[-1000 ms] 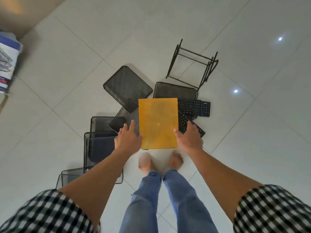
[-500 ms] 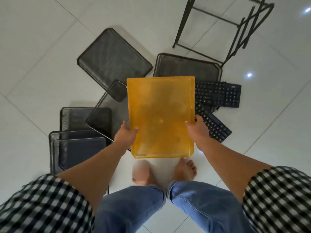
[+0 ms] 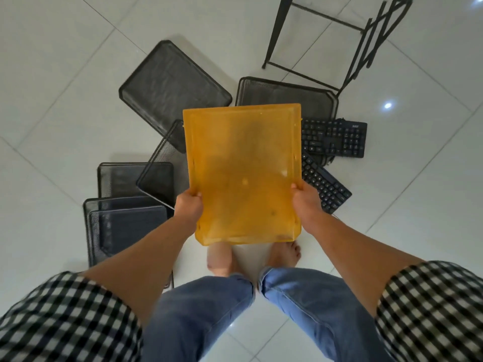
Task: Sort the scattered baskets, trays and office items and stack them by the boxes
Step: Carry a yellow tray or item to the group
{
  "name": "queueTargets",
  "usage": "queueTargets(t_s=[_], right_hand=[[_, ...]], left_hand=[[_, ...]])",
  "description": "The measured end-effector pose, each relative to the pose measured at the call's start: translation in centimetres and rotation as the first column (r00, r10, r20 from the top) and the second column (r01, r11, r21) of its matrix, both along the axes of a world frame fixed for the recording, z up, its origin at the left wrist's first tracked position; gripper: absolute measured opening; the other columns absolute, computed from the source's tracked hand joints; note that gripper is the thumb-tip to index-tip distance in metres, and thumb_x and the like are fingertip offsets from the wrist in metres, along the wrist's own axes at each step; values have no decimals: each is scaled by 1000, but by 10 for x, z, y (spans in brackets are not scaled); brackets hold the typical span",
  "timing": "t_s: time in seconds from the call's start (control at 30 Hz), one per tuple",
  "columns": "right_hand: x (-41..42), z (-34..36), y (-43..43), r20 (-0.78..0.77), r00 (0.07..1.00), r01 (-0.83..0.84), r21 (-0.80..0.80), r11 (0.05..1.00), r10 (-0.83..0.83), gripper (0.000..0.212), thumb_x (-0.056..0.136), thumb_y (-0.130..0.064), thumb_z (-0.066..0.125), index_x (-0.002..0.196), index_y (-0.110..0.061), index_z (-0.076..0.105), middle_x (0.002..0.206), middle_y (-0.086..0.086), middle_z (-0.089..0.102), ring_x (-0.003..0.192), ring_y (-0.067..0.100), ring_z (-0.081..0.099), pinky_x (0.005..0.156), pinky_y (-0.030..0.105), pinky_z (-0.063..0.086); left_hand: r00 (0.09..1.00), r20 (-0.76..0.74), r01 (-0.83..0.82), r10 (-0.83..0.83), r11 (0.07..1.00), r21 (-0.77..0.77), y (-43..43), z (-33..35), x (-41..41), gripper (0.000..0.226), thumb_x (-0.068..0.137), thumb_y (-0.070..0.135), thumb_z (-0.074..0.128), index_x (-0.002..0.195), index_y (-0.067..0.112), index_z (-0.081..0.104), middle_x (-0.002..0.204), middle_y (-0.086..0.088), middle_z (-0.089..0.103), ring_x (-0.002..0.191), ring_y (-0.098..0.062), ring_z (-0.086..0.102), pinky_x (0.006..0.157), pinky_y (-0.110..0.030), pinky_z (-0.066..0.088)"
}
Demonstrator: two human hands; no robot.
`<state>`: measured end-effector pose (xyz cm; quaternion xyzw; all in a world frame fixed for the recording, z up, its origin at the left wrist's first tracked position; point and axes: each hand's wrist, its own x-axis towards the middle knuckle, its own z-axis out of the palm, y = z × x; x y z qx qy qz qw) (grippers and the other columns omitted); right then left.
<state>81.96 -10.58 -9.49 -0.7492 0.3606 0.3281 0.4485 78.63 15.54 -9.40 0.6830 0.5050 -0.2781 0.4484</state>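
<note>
Orange tray [image 3: 243, 173] held up over pile, left hand [image 3: 188, 205] and right hand [image 3: 305, 202] gripping near side edges. Mesh trays [image 3: 172, 84], keyboards [image 3: 334, 138] on floor underneath. Risk imo: grip near one end, far end could dip and clip stuff below.

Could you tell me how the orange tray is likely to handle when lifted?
Probably stiff: the orange tray looks flat though the left hand and right hand grip only its side edges. Likely light, being thin translucent plastic.

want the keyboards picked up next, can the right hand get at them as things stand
Probably not yet: the right hand and left hand both grip the yellow tray. Nothing else blocks the keyboards.
</note>
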Motion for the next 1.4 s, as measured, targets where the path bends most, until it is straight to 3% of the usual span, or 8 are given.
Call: queueTargets(t_s=[0.2, 0.4, 0.57, 0.67, 0.8, 0.97, 1.2, 1.4], right_hand=[[-12, 149, -4, 62, 998, -16, 4, 1000, 16, 26, 109, -31, 40, 119, -27, 64, 93, -11, 61, 85, 18, 57, 87, 41, 51], [-41, 310, -24, 158, 985, -72, -19, 997, 74, 36, 108, -37, 39, 117, -12, 63, 113, 18, 66, 106, 38, 63, 95, 57, 51], [-68, 403, -34, 251, 967, 31, 1, 1000, -30, 32, 108, -41, 42, 130, -24, 58, 118, 1, 62, 112, 29, 61, 97, 45, 50], [-89, 436, -39, 316, 943, 117, -26, 993, -102, 39, 106, -31, 50, 144, -23, 51, 134, 2, 58, 120, 27, 55, 101, 45, 46], [-119, 464, -46, 348, 917, 223, -37, 974, -197, 44, 105, -34, 52, 147, -23, 47, 145, 3, 54, 130, 31, 53, 106, 52, 45], [-153, 490, -69, 376, 847, 388, 42, 921, -375, 45, 105, -35, 53, 149, -25, 45, 148, 2, 52, 131, 31, 52, 108, 56, 45], [-238, 508, -136, 351, 747, 580, 68, 811, -564, 47, 109, -27, 44, 155, -24, 37, 152, 3, 47, 136, 33, 48, 112, 60, 40], [-349, 514, -212, 391, 509, 809, 86, 581, -767, 43, 108, -25, 42, 150, -23, 46, 143, 2, 56, 128, 32, 54, 108, 58, 44]], left_hand=[[999, 39, -20, 23, 998, -56, -2, 151, -6, 44, 108, 24, 42, 150, 12, 43, 131, -5, 58, 114, -31, 55, 105, -55, 43], [989, 151, 10, 1, 998, -67, -12, 303, -24, 38, 107, 20, 42, 143, 11, 51, 104, 3, 64, 88, -21, 57, 85, -45, 47], [972, 235, -1, 24, 995, -98, -24, 389, -34, 38, 103, 10, 45, 139, 8, 55, 81, 9, 55, 72, -14, 50, 68, -35, 42], [963, 269, 46, 4, 983, -178, -30, 427, -33, 38, 104, 8, 45, 141, 4, 52, 93, 4, 62, 82, -19, 58, 81, -42, 45], [948, 305, 166, -95, 962, -218, -36, 464, -24, 45, 105, 11, 45, 149, 3, 41, 142, -12, 55, 124, -38, 55, 106, -58, 44], [895, 353, 368, -274, 900, -232, -64, 493, -19, 37, 104, 10, 48, 141, 2, 51, 102, 2, 66, 87, -21, 64, 67, -35, 55], [749, 365, 642, -553, 743, -189, -176, 520, -29, 38, 105, 14, 48, 142, 3, 49, 133, -16, 59, 107, -37, 59, 100, -59, 47], [587, 350, 809, -730, 547, -217, -322, 533, -85, 40, 107, 15, 45, 146, 4, 45, 121, -12, 62, 99, -31, 58, 97, -55, 48]])
